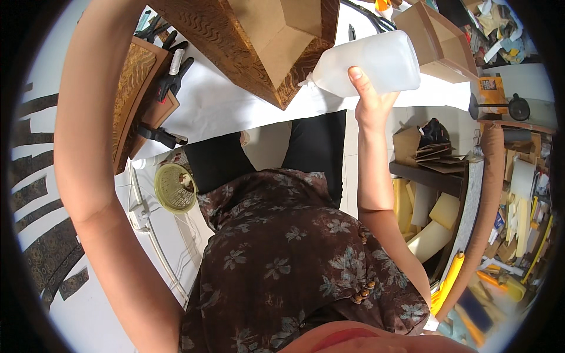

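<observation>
My right hand [375,100] is wrapped round a translucent white squeeze bottle [376,56], thumb along its near side. The bottle lies tilted on its side, its narrow nozzle [306,81] pointing left, close to the near corner of a box [206,44] covered in brown, wavy-patterned material. Bare tan board [282,35] shows within the box's patterned sides. Whether the nozzle touches the box, I cannot tell. My left forearm [88,129] reaches up along the left side and leaves at the top edge, so the left hand is out of sight.
White paper [235,115] covers the table. At left stand a patterned panel [132,94] and black clamps [159,135]. A cardboard box [438,44] sits at the right, beside a black dumbbell-shaped object [518,108]. Below are a green basket [176,187] and a shelf of foam pieces [432,220].
</observation>
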Available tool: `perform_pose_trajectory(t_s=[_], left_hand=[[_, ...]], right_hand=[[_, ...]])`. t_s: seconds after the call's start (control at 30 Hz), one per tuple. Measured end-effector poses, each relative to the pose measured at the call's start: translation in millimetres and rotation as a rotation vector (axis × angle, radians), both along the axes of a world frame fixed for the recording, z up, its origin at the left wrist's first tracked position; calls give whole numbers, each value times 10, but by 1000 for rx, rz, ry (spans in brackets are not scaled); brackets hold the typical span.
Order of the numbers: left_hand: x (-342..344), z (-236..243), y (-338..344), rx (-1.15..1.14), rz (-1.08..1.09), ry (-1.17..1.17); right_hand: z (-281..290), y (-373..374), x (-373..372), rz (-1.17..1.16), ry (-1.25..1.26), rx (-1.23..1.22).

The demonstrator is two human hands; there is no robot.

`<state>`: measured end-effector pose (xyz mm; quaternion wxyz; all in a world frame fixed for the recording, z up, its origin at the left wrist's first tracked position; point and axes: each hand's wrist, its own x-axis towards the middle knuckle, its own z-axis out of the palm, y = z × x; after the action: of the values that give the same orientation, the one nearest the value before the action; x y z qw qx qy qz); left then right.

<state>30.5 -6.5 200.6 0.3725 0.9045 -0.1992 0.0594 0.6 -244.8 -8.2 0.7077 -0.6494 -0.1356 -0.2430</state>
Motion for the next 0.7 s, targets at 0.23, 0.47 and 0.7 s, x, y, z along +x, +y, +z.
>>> perform_pose_trajectory(t_s=[0.23,0.47,0.7], left_hand=[[-11,18,-31,92,44,-62],[363,180,173,3,222,285],[-72,61,38,282,236,22]], right_hand=[[33,-73,157,-59,-56,-45],[40,-142,321,-125,-77,-115],[144,-161,366,-142,0,-178]])
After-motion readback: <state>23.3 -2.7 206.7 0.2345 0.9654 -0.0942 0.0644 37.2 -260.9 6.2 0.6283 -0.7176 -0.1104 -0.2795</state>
